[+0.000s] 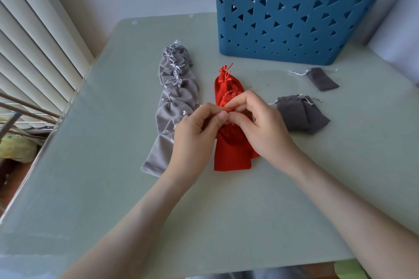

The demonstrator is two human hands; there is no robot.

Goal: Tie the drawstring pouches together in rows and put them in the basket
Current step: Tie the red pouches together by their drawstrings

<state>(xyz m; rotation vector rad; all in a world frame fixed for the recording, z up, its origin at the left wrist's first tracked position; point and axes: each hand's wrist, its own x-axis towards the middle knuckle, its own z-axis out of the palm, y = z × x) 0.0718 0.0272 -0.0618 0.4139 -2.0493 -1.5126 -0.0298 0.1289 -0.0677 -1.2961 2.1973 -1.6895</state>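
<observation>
A row of red drawstring pouches [231,152] lies in the middle of the table. My left hand [192,133] and my right hand [258,124] meet over its middle, each pinching a red drawstring between thumb and fingers. To the left lies a long row of light grey pouches [174,97], tied together by their white cords. On the right lie two dark grey pouches [301,115] overlapping, and a single dark grey pouch [322,79] farther back. The blue basket [290,25] with triangle holes stands at the back right.
The pale green glass table [113,165] ends at the left beside white blinds [34,41] and some clutter below. The table's front edge runs along the bottom of the view.
</observation>
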